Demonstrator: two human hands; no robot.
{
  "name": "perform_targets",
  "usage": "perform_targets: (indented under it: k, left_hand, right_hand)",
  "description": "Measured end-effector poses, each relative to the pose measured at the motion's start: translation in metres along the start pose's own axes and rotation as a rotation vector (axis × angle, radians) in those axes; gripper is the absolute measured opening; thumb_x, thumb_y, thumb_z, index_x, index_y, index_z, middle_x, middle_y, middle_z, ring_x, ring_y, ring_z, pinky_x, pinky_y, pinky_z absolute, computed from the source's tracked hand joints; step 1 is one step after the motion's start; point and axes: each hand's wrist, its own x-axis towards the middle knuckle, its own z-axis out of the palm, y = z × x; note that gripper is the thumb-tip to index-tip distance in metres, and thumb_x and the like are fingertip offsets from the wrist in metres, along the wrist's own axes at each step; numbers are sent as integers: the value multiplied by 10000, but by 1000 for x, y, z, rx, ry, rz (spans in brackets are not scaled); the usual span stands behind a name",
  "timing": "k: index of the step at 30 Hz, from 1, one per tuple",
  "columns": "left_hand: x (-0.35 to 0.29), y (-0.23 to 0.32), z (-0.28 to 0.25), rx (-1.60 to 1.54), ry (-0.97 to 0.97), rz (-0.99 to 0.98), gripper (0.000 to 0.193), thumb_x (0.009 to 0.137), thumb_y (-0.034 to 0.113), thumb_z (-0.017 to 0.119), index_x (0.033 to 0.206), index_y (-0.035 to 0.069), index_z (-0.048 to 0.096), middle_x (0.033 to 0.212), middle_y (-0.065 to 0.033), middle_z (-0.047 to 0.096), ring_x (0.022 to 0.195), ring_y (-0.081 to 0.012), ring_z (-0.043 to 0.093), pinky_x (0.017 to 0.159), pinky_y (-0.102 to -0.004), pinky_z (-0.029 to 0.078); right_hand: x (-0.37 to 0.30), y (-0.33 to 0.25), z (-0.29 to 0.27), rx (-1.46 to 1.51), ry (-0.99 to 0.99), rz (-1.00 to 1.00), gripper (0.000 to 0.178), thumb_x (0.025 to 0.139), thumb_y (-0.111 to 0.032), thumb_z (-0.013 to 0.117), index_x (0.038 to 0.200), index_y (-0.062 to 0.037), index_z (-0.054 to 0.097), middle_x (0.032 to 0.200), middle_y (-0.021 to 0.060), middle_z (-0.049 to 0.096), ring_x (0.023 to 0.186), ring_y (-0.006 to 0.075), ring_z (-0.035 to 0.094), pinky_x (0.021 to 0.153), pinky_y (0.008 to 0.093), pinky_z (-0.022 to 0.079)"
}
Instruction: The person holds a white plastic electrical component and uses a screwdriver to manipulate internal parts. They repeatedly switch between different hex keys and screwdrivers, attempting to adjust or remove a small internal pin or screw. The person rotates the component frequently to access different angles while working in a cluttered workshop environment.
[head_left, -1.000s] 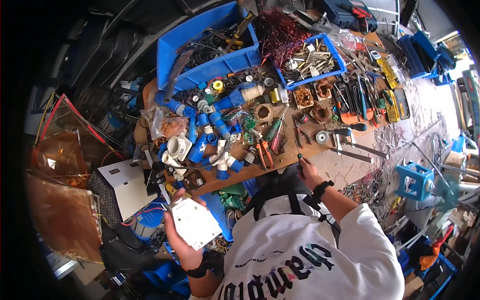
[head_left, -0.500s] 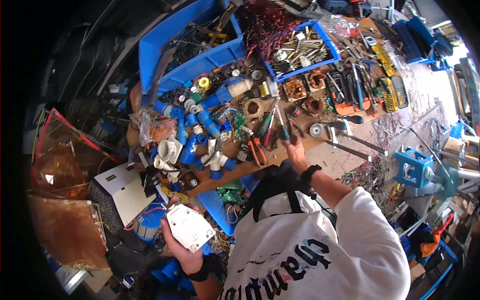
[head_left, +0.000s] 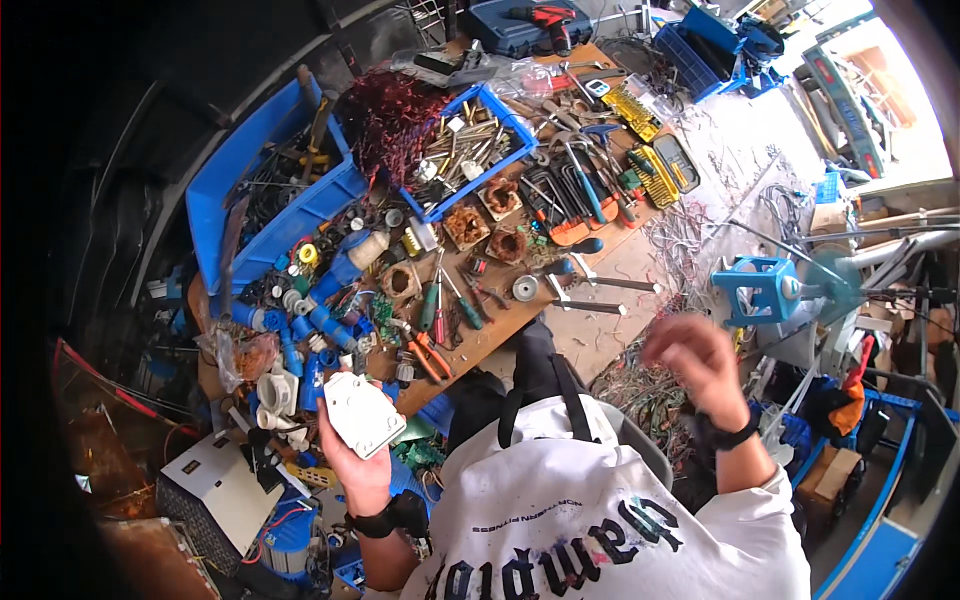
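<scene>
My left hand (head_left: 352, 468) is closed round a flat white casing (head_left: 362, 412) with a tapered end and small round holes or screws on its face, held over the near edge of the wooden table. My right hand (head_left: 692, 362) hangs in the air at the right, slightly blurred, its fingers loosely bent and apart with nothing visible in them. On the table lie a green-handled screwdriver (head_left: 468, 312), another green-handled screwdriver (head_left: 430, 305) and orange-handled pliers (head_left: 432, 358). Beside them are a round metal part (head_left: 525, 288) and several square parts with copper windings (head_left: 466, 227).
At the far left stands a deep blue bin (head_left: 300, 215); a blue tray (head_left: 525, 150) of metal pieces sits right of it. Hex keys, drill bit sets (head_left: 655, 178) and loose wires (head_left: 640, 385) spread rightward. A blue metal frame (head_left: 755, 290) stands beyond my right hand.
My right hand has left the screwdrivers on the table and swung right into the air. My left hand still holds the white casing, now raised slightly. The view has turned toward the right.
</scene>
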Motion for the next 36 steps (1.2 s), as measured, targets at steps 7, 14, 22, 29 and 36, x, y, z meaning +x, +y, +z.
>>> perform_targets:
  k: [7,14,22,29,36]
  left_hand:
    - [10,-44,39,17,150,32,535,1016,490,413,1398,128,511,1193,-159,649,964,-314,648,709,-477,578]
    - [11,-105,90,74,410,99,526,1023,469,386,1435,157,480,1233,-152,627,1025,-317,649,736,-490,597]
    - [-6,-171,120,146,697,90,588,1015,517,364,1499,183,386,1210,-119,627,1006,-268,637,739,-467,580]
    - [-12,-195,126,168,919,93,570,1013,529,371,1480,206,422,1194,-103,645,962,-260,665,697,-448,588]
    - [-24,-207,127,73,887,79,586,1023,481,393,1524,182,344,1261,-127,614,1005,-277,663,751,-467,600]
  right_hand:
    - [110,80,-183,-151,388,118,206,996,-152,574,1131,-9,639,899,59,701,782,118,663,698,247,527]
    - [219,205,-222,-290,19,314,201,973,-127,590,1125,-11,652,880,52,694,750,108,645,675,258,524]
    - [284,233,-170,-643,-347,123,213,926,-149,612,1086,-22,673,934,145,718,811,281,705,734,367,550]
    - [330,241,-125,-813,-475,-165,173,943,-210,587,984,-64,671,913,134,651,868,352,646,778,443,519]
    - [371,261,-96,-1128,-553,-367,134,902,-174,619,1002,-98,664,910,91,609,878,296,646,713,420,533]
